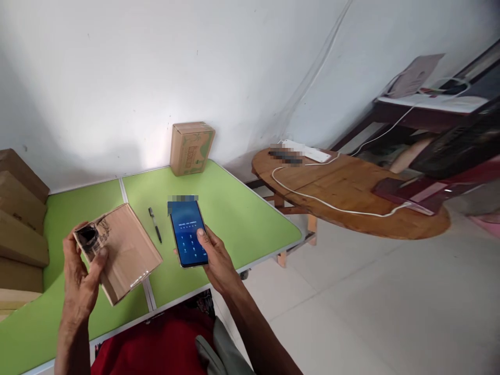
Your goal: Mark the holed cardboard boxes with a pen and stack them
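My left hand (84, 276) grips a small brown cardboard box (128, 250) by its left side, thumb on top. At one corner the box has a black hole-like patch with dark scribbles around it. In my right hand (216, 260) is a smartphone (187, 239), its blue screen lit with a number keypad and facing up. My right thumb lies over the screen's right edge. Between box and phone, a black pen (155, 225) rests on the green folding table (250, 224).
Against the wall stands a printed cardboard box (191, 148). Several cardboard boxes (19, 224) line the table's left end. To the right, a wooden oval table (332, 182) bears a white cable (312, 198), a white power strip (308, 151) and a dark red item (410, 195).
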A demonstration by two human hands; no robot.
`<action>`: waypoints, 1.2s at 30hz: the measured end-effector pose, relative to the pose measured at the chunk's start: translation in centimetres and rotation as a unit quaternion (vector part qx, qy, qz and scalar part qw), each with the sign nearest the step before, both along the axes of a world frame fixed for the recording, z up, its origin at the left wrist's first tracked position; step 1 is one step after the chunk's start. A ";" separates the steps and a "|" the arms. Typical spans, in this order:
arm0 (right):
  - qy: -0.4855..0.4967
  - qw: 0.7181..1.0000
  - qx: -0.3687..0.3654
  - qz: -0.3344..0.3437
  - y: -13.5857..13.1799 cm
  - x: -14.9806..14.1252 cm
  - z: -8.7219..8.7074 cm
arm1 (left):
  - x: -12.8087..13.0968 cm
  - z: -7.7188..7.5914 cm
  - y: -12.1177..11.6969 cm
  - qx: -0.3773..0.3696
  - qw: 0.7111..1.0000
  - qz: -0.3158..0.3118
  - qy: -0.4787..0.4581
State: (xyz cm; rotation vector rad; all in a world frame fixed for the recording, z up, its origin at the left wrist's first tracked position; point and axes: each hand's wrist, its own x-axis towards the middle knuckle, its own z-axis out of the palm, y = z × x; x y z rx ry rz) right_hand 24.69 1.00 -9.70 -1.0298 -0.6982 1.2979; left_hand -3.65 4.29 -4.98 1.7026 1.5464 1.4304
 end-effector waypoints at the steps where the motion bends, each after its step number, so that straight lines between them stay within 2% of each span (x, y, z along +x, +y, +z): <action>1: -0.036 0.999 -0.012 -0.023 0.4 0.7 -1.2 | -0.1 0.1 0.0 -0.001 1.000 0.003 0.000; 3: -0.086 0.995 -0.043 -0.041 1.1 1.7 -3.5 | -0.2 0.2 -0.1 -0.002 1.000 0.008 0.001; 6: -0.109 0.991 -0.071 -0.032 1.9 2.0 -6.4 | -0.2 0.2 -0.3 0.003 1.000 0.012 0.005; 11: -0.152 0.985 -0.073 -0.020 2.2 1.8 -8.5 | -0.4 -0.1 -0.4 0.010 1.000 0.021 0.005; 15: -0.235 0.969 -0.071 -0.011 2.0 2.6 -8.9 | -0.8 -0.2 -0.6 0.010 1.000 0.025 -0.004; 19: -0.340 0.937 -0.075 -0.001 1.6 3.4 -8.9 | -1.0 -0.4 -1.0 0.003 1.000 0.029 -0.005; 24: -0.427 0.900 -0.087 -0.028 1.3 3.7 -8.8 | -1.0 -0.8 -1.3 -0.003 1.000 0.025 -0.012; 29: -0.449 0.889 -0.077 -0.050 0.6 3.5 -7.1 | -1.1 -0.8 -1.6 -0.003 1.000 0.020 -0.008; 30: -0.442 0.894 -0.067 -0.040 0.4 3.0 -6.5 | -1.0 -0.6 -1.6 -0.003 1.000 0.021 -0.006; 32: -0.366 0.929 -0.051 0.033 0.0 1.2 -5.4 | -0.9 -0.4 -1.7 -0.006 1.000 0.028 0.000; 34: -0.183 0.966 -0.058 0.174 -0.1 -1.7 -4.7 | -0.8 -0.3 -1.7 -0.015 0.999 0.039 0.007; 35: -0.069 0.963 -0.072 0.249 0.0 -3.5 -4.6 | -0.8 -0.4 -1.7 -0.022 0.999 0.045 0.011; 36: 0.037 0.939 -0.088 0.329 0.3 -5.4 -4.6 | -1.0 -0.5 -1.8 -0.029 0.998 0.051 0.015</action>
